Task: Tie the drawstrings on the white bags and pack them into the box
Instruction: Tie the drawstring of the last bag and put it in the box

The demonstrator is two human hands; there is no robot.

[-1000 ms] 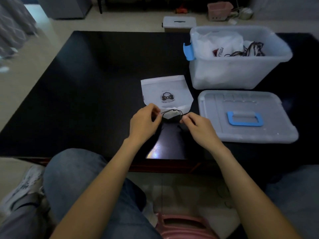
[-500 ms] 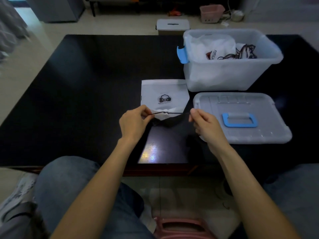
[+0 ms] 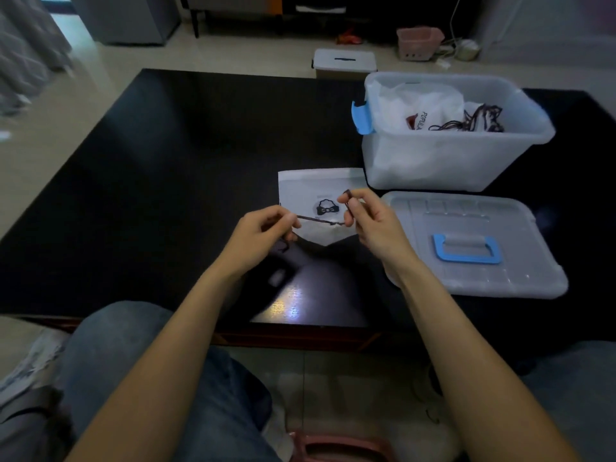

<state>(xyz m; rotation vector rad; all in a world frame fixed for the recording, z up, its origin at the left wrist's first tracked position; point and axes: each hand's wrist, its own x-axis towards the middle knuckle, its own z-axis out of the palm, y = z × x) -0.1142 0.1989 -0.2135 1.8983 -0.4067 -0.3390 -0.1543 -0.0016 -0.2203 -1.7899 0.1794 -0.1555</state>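
Since the earlier frame, the right hand has been raised, a cord end pinched above the knot. The drawstring, thin and limp, is pinched taut by the left hand too; a knot seems formed. The white bag, light, printed, lies flat before the box.

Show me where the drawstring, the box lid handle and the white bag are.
drawstring (image 3: 320, 220), head view, taut middle stretch.
box lid handle (image 3: 466, 249), head view, blue grip.
white bag (image 3: 301, 190), head view, upper left panel.
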